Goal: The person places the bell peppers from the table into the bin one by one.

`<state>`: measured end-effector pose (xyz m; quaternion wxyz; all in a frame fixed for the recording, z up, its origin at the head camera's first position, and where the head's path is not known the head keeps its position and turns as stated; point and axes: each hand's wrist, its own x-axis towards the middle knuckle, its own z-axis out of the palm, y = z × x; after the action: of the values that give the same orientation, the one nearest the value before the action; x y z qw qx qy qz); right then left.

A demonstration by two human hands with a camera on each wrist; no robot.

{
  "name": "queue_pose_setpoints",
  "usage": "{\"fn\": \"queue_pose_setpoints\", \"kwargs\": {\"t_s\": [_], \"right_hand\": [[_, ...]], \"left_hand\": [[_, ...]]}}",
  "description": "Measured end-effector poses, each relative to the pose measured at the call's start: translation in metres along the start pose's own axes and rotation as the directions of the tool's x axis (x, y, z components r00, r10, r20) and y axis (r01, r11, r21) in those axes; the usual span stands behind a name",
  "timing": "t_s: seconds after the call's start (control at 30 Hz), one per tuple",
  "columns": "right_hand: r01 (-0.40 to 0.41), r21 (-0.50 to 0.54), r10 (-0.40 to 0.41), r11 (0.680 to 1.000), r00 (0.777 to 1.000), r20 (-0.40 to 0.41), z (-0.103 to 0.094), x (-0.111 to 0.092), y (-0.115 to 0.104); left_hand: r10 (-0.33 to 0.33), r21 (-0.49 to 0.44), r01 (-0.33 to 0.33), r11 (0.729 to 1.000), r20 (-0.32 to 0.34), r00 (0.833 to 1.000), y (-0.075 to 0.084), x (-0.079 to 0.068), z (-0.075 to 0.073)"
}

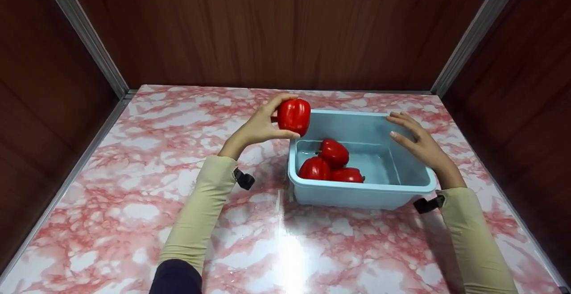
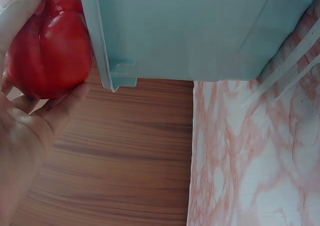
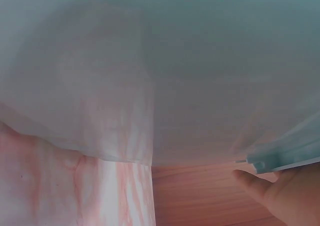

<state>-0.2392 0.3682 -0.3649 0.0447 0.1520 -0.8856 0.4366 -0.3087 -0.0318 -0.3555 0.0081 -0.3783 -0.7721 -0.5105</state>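
A glossy red bell pepper (image 1: 294, 116) is held between the thumb and fingers of my left hand (image 1: 263, 124), at the left rim of a light blue plastic bin (image 1: 361, 191). The left wrist view shows the same bell pepper (image 2: 52, 48) close beside the bin's outer wall (image 2: 175, 31). Three more red peppers (image 1: 333, 153) lie together in the bin's left half. My right hand (image 1: 419, 142) is over the bin's right side, fingers extended and holding nothing. In the right wrist view, the right hand (image 3: 285, 196) is partly visible near the rim, below the bin's wall (image 3: 200, 86).
The bin stands on a red-and-white marbled tabletop (image 1: 134, 213). Brown wood-grain panels (image 1: 285, 31) enclose the back and both sides, with grey metal strips (image 1: 84, 31) at the corners. A bright reflection lies on the table in front of the bin.
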Motion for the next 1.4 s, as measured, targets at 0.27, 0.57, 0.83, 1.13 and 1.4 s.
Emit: {"fn": "queue_pose_setpoints", "kwargs": {"t_s": [0.27,0.57,0.83,1.13,1.4], "right_hand": [[0.024,-0.007,-0.024,1.0,1.0,-0.014,0.002,0.003,0.019],[0.015,-0.02,-0.015,1.0,1.0,-0.017,-0.002,0.004,0.014],[0.005,-0.007,-0.005,1.0,1.0,-0.011,-0.001,0.005,0.017],[0.002,-0.013,-0.002,1.0,1.0,-0.012,-0.001,0.003,0.017],[0.048,0.018,-0.048,0.999,0.999,-0.002,0.002,-0.005,-0.017]], "left_hand": [[0.014,-0.005,-0.014,1.0,0.003,1.0,0.001,0.002,0.002],[0.044,0.0,-0.044,0.999,0.006,0.999,0.002,0.007,0.005],[0.022,-0.007,-0.022,1.0,0.016,1.0,0.001,0.009,0.009],[0.037,-0.02,-0.037,0.999,0.007,0.999,0.002,0.012,0.012],[0.052,-0.045,-0.051,0.998,0.026,0.998,0.002,0.014,0.014]]}}
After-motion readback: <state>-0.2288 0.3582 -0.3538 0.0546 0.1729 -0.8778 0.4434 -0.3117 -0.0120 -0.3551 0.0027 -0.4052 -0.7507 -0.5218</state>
